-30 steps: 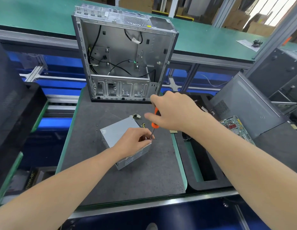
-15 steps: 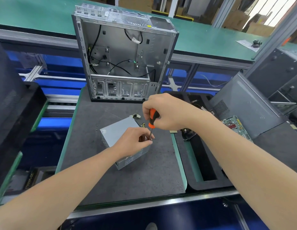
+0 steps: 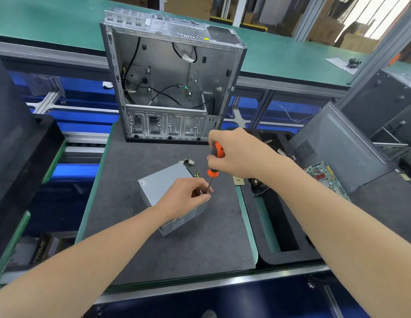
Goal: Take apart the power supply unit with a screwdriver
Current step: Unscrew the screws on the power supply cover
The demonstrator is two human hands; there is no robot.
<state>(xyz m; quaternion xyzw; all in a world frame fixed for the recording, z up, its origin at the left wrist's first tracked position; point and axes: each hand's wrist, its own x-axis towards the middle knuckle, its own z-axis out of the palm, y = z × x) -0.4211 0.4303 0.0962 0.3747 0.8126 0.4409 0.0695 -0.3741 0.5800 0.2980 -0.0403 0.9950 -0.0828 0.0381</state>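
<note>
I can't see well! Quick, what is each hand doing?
Left hand: closed, steadying the power supply.
Right hand: closed on the screwdriver.

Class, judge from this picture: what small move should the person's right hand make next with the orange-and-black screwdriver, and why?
Probably turn it to loosen a screw: the right hand holds the orange-and-black screwdriver nearly upright, tip at the grey metal power supply box, steadied by the left hand.
</note>
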